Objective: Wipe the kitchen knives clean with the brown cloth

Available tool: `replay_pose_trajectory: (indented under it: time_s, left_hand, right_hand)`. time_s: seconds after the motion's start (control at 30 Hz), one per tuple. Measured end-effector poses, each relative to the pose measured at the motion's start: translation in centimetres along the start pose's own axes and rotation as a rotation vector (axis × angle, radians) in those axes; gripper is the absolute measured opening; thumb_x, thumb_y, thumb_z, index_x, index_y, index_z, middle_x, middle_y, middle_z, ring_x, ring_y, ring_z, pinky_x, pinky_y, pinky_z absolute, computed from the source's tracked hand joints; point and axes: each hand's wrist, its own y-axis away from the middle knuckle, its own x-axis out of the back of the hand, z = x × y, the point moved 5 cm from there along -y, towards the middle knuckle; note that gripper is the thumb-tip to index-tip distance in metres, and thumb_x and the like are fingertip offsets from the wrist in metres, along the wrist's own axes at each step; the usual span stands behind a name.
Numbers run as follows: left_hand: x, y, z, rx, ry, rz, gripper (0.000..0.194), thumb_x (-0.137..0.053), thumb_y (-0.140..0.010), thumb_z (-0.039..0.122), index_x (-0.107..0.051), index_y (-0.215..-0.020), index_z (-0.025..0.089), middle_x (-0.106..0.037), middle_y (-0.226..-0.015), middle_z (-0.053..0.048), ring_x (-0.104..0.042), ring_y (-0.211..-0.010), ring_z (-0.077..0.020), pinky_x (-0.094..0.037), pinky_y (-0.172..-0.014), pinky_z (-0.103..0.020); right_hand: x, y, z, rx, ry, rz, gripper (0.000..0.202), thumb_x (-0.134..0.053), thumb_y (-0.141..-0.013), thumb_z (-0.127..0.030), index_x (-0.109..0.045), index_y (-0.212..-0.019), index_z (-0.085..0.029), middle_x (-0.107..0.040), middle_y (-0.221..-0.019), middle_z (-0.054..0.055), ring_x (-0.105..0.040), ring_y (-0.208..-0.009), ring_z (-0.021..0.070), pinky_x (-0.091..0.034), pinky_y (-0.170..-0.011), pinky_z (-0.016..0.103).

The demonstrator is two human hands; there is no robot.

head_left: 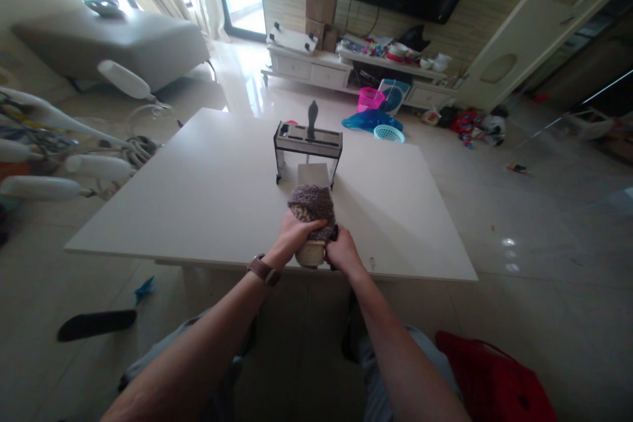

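In the head view, my left hand [297,232] is closed around a brown knitted cloth [312,201], with its thumb across the top. A beige part [310,253] shows below the fingers. My right hand [343,250] grips a black handle [333,260] beside the cloth. Beyond the cloth a flat grey blade [313,174] sticks out; the cloth hides whether it joins the handle. Just past it stands a knife rack [307,140] with a slotted top. A knife with a dark handle [312,117] stands upright in it.
The white table [198,191] has its near edge under my hands. A small ring-like item [372,263] lies near that edge. A lamp with white shades [126,81] is at left, a red bag [494,376] at lower right. Baskets [370,99] and a TV cabinet [329,74] stand beyond.
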Motion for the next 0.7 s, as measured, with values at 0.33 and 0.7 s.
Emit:
replay_pose_trajectory:
  time_s: [0.33, 0.7]
  left_hand:
    - [-0.16, -0.05, -0.56, 0.015, 0.026, 0.003, 0.059, -0.095, -0.055, 0.031, -0.075, -0.108, 0.014, -0.078, -0.111, -0.013, -0.072, -0.105, -0.0301, -0.058, -0.096, -0.042]
    - [0.04, 0.07, -0.31, 0.005, 0.021, 0.012, 0.064, -0.096, -0.055, 0.032, -0.074, -0.112, 0.014, -0.077, -0.113, -0.013, -0.072, -0.106, -0.0305, -0.058, -0.097, -0.042]
  right_hand:
    - [0.03, -0.25, 0.33, -0.005, 0.010, -0.013, 0.021, -0.063, -0.081, -0.024, -0.065, -0.101, -0.017, -0.068, -0.067, 0.000, -0.057, -0.039, 0.0127, -0.044, -0.038, 0.020]
    - [-0.02, -0.12, 0.16, 0.002, 0.017, -0.012, 0.015, -0.062, -0.080, -0.024, -0.064, -0.092, -0.018, -0.065, -0.062, 0.000, -0.058, -0.040, 0.0138, -0.044, -0.038, 0.020]
